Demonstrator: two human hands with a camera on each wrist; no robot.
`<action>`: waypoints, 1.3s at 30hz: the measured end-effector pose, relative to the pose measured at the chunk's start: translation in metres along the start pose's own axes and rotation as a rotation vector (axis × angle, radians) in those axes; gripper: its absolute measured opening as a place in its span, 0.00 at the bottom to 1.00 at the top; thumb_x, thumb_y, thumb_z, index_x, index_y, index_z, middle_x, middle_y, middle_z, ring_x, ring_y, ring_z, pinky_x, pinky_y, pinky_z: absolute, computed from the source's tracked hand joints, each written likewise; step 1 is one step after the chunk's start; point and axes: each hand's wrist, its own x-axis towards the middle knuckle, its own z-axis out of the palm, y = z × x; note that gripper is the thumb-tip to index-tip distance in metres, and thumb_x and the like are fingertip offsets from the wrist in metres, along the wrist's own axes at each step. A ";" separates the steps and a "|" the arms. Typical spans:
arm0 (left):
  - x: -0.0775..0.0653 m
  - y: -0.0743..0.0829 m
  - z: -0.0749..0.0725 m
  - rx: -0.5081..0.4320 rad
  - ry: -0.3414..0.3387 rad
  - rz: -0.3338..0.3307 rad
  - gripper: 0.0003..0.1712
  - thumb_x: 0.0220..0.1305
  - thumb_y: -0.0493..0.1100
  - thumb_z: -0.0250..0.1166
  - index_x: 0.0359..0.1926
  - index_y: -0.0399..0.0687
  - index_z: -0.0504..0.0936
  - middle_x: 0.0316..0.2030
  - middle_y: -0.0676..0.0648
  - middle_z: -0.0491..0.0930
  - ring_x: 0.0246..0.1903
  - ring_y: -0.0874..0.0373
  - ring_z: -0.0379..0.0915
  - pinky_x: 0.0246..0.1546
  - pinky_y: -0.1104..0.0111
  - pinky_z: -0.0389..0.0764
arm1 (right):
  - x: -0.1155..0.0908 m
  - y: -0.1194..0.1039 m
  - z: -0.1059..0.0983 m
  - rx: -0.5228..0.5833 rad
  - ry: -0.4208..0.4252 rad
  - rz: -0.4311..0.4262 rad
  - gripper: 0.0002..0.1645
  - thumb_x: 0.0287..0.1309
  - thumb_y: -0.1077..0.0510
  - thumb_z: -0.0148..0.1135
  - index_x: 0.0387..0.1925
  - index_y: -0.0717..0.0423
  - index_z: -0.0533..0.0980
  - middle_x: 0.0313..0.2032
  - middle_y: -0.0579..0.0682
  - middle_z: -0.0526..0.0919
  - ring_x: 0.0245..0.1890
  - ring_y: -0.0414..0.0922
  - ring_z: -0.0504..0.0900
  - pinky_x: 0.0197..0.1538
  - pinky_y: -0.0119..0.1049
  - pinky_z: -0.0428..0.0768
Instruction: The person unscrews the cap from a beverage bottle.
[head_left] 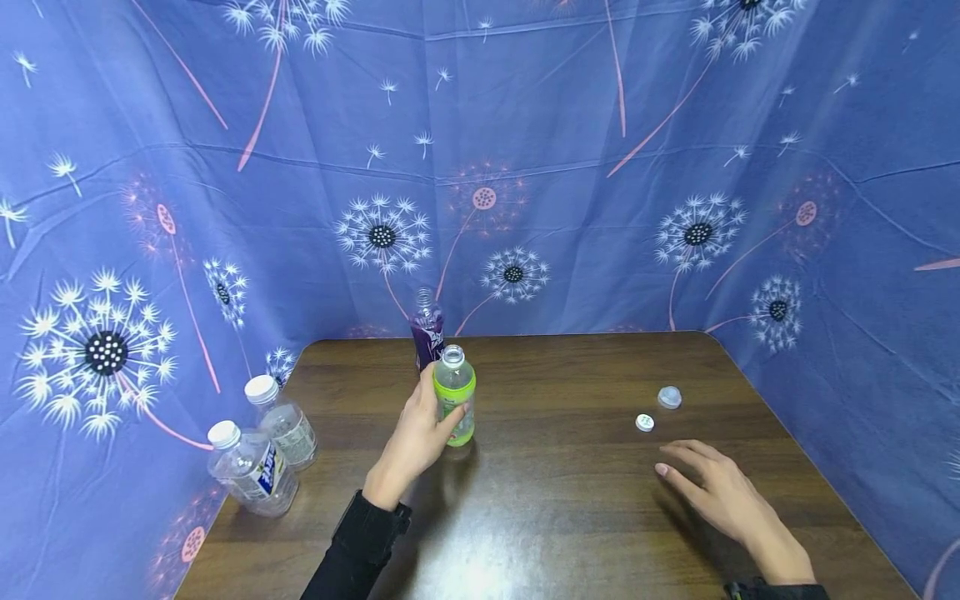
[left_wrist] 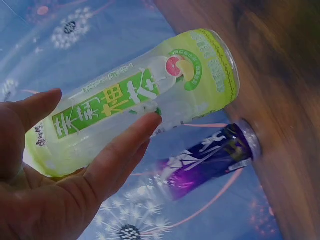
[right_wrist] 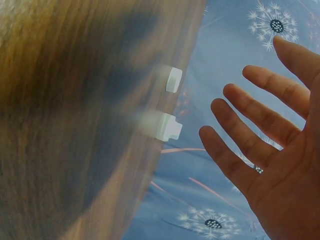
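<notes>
Near the middle of the brown wooden table (head_left: 570,500), my left hand (head_left: 416,437) held the small clear plastic bottle with the green label (head_left: 454,406). My fingers (left_wrist: 122,150) and thumb curled around its side, and it stood upright with no cap on. Right behind it, at twelve o'clock, stood a purple bottle (head_left: 427,332), open too.

My right hand (head_left: 712,492) hovered low over the table at three o'clock, fingers spread and holding nothing. Two small white bottle caps (head_left: 645,422) lay just past my fingertips, close to each other.

At nine o'clock, two clear water bottles with white caps (head_left: 262,446) sat at the table's edge.

I thought the green bottle could tip if I squeezed or bumped it, and anything inside would spill. It could also knock the purple one over, because they stood so close.
</notes>
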 end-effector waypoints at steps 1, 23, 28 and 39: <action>-0.001 0.003 0.001 -0.002 -0.011 0.013 0.45 0.70 0.42 0.71 0.78 0.50 0.54 0.60 0.38 0.75 0.59 0.41 0.79 0.58 0.44 0.82 | 0.000 0.000 0.001 -0.002 0.004 -0.002 0.23 0.71 0.44 0.66 0.57 0.55 0.84 0.56 0.55 0.85 0.57 0.63 0.84 0.55 0.67 0.79; -0.031 0.023 0.036 -0.177 -0.373 0.170 0.45 0.73 0.47 0.69 0.80 0.56 0.52 0.64 0.46 0.75 0.63 0.49 0.78 0.48 0.72 0.86 | 0.001 0.002 0.007 -0.006 0.000 -0.021 0.24 0.69 0.44 0.68 0.58 0.53 0.83 0.56 0.53 0.85 0.56 0.61 0.85 0.53 0.65 0.81; -0.038 0.023 0.042 -0.174 -0.402 0.170 0.44 0.72 0.49 0.69 0.79 0.58 0.52 0.63 0.46 0.77 0.63 0.49 0.78 0.49 0.68 0.87 | 0.001 0.004 0.008 -0.013 0.010 -0.039 0.23 0.69 0.45 0.69 0.57 0.53 0.84 0.55 0.52 0.85 0.55 0.60 0.85 0.53 0.64 0.82; -0.045 0.026 0.054 -0.141 -0.392 0.197 0.44 0.72 0.50 0.70 0.78 0.58 0.53 0.60 0.47 0.79 0.60 0.53 0.79 0.49 0.66 0.87 | 0.004 0.004 0.008 0.026 -0.044 0.005 0.27 0.71 0.42 0.65 0.61 0.55 0.82 0.60 0.56 0.83 0.59 0.64 0.82 0.56 0.67 0.79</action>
